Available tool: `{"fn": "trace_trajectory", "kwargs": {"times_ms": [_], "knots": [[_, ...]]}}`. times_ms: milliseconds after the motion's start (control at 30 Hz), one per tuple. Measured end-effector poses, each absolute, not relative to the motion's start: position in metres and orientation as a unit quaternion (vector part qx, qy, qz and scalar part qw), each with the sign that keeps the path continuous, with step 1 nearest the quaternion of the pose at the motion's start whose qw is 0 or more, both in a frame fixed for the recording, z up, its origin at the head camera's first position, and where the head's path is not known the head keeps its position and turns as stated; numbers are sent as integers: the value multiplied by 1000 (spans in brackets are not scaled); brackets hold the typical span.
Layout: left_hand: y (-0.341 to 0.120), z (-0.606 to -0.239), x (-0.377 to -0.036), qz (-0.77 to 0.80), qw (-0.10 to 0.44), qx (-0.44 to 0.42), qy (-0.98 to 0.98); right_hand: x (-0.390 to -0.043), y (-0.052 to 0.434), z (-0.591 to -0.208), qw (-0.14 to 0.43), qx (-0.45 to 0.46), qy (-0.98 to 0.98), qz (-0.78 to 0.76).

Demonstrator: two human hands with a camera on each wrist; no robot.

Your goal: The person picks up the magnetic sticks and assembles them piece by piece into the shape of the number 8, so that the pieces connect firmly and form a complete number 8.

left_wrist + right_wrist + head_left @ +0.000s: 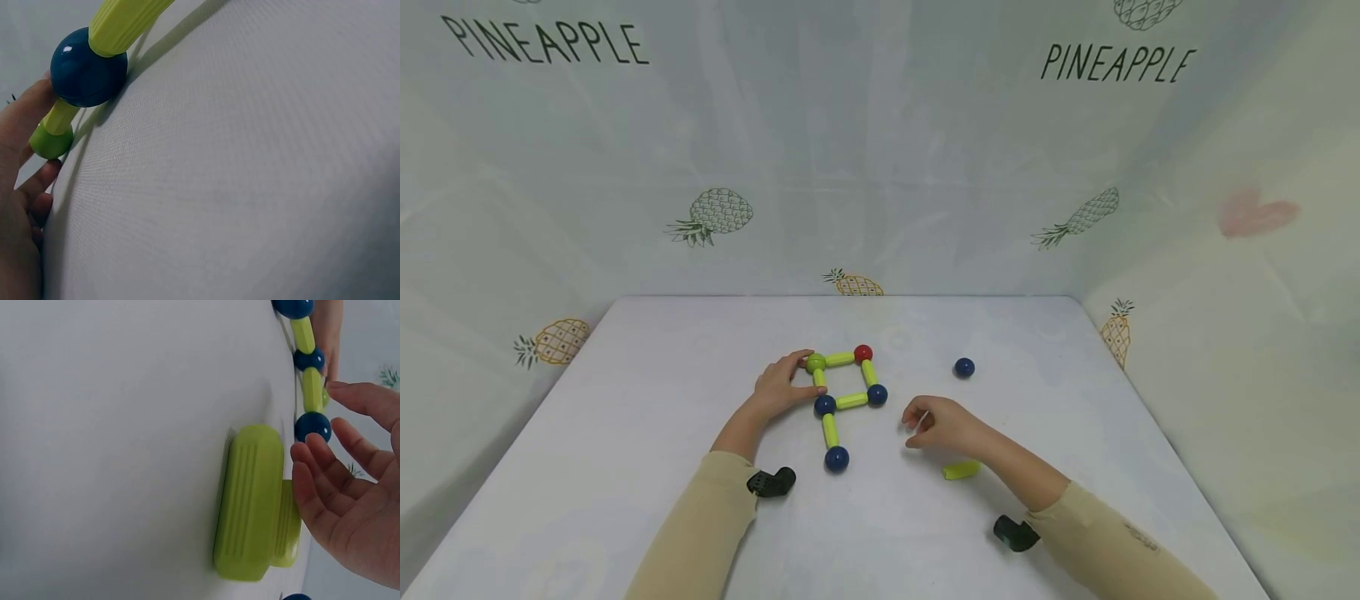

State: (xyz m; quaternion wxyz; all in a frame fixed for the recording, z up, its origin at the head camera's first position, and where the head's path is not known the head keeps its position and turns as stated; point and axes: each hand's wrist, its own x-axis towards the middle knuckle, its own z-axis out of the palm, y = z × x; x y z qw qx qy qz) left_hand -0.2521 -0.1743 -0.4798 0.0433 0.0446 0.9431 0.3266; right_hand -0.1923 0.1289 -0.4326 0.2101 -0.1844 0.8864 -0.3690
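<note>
A figure of yellow-green sticks and balls [844, 392] lies flat mid-table: a square with a green ball [815, 362], a red ball [862, 353] and two blue balls, plus a stick running down to a third blue ball [837, 458]. My left hand [778, 385] pinches the green corner ball [50, 140] between thumb and fingers, beside a blue ball [87, 65]. My right hand [936, 425] hovers just right of the figure, fingers loosely curled, holding nothing. A loose yellow-green stick [961, 469] lies just below it, and shows large beside the palm [356, 506] as stick [247, 503].
A lone blue ball [964, 367] rests to the right, beyond my right hand. The white table [625, 417] is walled on three sides by pineapple-printed sheeting [880, 167]. Black wrist cameras [771, 482] sit on both sleeves.
</note>
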Motion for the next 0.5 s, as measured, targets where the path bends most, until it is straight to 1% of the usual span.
{"fn": "trace_trajectory", "kwargs": {"times_ms": [267, 500], "knots": [[-173, -482, -253, 328, 40, 48, 943, -186, 143, -429, 210, -191, 888, -363], [-173, -483, -254, 323, 30, 40, 945, -178, 157, -423, 228, -210, 882, -355]]}}
